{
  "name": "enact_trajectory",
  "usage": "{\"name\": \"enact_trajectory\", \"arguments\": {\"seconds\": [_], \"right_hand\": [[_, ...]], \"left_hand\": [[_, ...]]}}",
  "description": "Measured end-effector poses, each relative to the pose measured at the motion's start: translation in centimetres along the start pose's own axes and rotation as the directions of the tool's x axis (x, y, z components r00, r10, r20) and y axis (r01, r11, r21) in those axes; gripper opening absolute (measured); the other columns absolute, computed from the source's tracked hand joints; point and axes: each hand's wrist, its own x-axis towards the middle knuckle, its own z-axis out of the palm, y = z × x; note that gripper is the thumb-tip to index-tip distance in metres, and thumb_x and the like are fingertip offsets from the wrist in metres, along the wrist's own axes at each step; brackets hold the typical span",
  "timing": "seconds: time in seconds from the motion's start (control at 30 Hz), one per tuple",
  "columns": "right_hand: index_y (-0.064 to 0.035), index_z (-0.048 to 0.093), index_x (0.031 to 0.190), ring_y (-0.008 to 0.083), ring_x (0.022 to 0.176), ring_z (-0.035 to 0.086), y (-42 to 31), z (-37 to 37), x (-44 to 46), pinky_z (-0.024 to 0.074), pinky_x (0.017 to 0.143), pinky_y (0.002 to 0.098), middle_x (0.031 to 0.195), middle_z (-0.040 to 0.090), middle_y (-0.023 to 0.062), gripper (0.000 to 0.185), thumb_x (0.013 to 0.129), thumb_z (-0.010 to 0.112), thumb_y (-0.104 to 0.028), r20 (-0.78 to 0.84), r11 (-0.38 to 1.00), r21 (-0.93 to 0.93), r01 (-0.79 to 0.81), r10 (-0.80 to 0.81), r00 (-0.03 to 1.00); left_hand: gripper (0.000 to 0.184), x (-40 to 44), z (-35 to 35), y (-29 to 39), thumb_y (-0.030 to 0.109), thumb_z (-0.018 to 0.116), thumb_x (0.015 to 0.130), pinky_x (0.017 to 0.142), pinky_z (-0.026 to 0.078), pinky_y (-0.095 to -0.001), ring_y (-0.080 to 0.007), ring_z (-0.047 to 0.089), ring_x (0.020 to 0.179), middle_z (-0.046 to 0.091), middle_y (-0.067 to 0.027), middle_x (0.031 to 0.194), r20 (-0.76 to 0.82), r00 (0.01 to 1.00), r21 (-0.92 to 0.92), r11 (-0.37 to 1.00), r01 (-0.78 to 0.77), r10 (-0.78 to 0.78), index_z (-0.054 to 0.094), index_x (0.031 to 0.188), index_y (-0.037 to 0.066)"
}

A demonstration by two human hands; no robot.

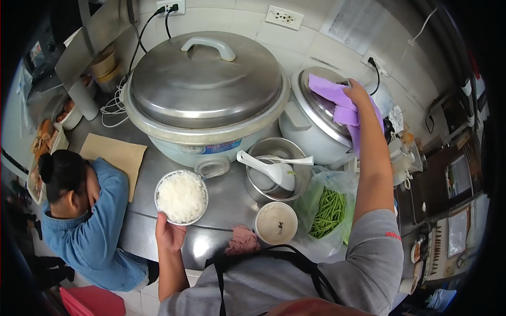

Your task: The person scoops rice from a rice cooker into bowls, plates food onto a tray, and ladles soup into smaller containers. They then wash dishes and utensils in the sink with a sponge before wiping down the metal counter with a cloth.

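My left hand (169, 235) is closed on the near rim of a bowl of white rice (182, 197), held level in front of the large rice cooker (174, 142). At the smaller rice cooker (299, 134), my right hand (357, 94) is closed at the dark handle of its metal lid (310, 104). A purple cloth (345, 113) drapes over that lid and under my hand, hiding part of the handle. Between the cookers and me stands a metal pot (253, 185) with a white rice paddle (271, 171) and another white utensil across it.
A white tub (275, 223), a pink cloth (243, 240) and a bag of green beans (328, 212) sit along the counter's near side. To the left, a person in a blue shirt (103, 231) leans on the counter beside brown cardboard (118, 158). Power cords (141, 39) reach wall outlets.
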Motion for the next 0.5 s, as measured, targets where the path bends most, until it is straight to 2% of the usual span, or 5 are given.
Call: {"name": "enact_trajectory", "arguments": {"seconds": [0.17, 0.37, 0.43, 0.47, 0.5], "right_hand": [[-0.008, 0.037, 0.123, 0.0321, 0.105, 0.046, -0.1, 0.5, -0.5, 0.0354, 0.089, 0.0366, 0.114, 0.046, 0.0212, 0.062, 0.067, 0.052, -0.029, -0.019, 1.0, -0.019, -0.017, 0.016, 1.0], [-0.0064, 0.046, 0.113, 0.0326, 0.098, 0.05, -0.5, -4.8, 2.7, 0.0395, 0.083, 0.0383, 0.105, 0.052, 0.021, 0.045, 0.071, 0.051, -0.023, -0.004, 0.917, -0.4, 0.007, -0.009, 1.0], [-0.0053, 0.049, 0.105, 0.0326, 0.092, 0.053, -3.3, -8.2, 1.1, 0.0417, 0.078, 0.0397, 0.097, 0.056, 0.0194, 0.034, 0.073, 0.048, -0.018, -0.411, 0.995, -0.097, 0.004, -0.044, 0.91], [-0.0098, 0.046, 0.112, 0.0328, 0.092, 0.053, -4.5, -9.4, 0.9, 0.0419, 0.078, 0.0388, 0.102, 0.055, 0.017, 0.041, 0.073, 0.049, -0.022, -0.485, 0.999, 0.038, 0.016, 0.004, 0.875], [-0.0098, 0.047, 0.111, 0.0329, 0.089, 0.054, -5.2, -9.9, 0.9, 0.0423, 0.077, 0.0402, 0.1, 0.056, 0.0154, 0.039, 0.074, 0.048, -0.02, -0.534, 0.996, 0.049, 0.068, -0.032, 0.845]], "left_hand": [[0.063, -0.5, 0.0, 0.5, 0.036, 0.053, 0.078, 0.097, 0.028, -0.0418, -0.0259, 0.034, 0.117, 0.034, -0.0117, 0.128, -0.006, 1.0, 0.025, 1.0, -0.001, 0.001, 0.027, 0.126, 0.003], [0.063, -1.0, -0.8, 0.9, 0.036, 0.052, 0.079, 0.098, 0.024, -0.0431, -0.0264, 0.031, 0.119, 0.031, -0.0116, 0.13, -0.028, 0.999, 0.016, 0.999, -0.034, 0.034, 0.026, 0.126, 0.003], [0.062, -1.2, -1.2, 0.9, 0.035, 0.05, 0.08, 0.099, 0.023, -0.0437, -0.0267, 0.029, 0.12, 0.03, -0.0115, 0.13, 0.0, 1.0, 0.013, 1.0, -0.017, 0.017, 0.026, 0.127, 0.003], [0.059, -1.2, -1.4, 0.8, 0.033, 0.047, 0.081, 0.099, 0.022, -0.0446, -0.0275, 0.028, 0.12, 0.029, -0.0113, 0.131, 0.001, 0.999, 0.039, 0.999, -0.038, 0.038, 0.026, 0.127, 0.004], [0.057, -1.1, -1.7, 0.8, 0.032, 0.046, 0.082, 0.098, 0.022, -0.0456, -0.0286, 0.027, 0.121, 0.027, -0.0117, 0.132, 0.016, 0.999, 0.033, 0.999, -0.032, 0.032, 0.025, 0.127, 0.005]]}}
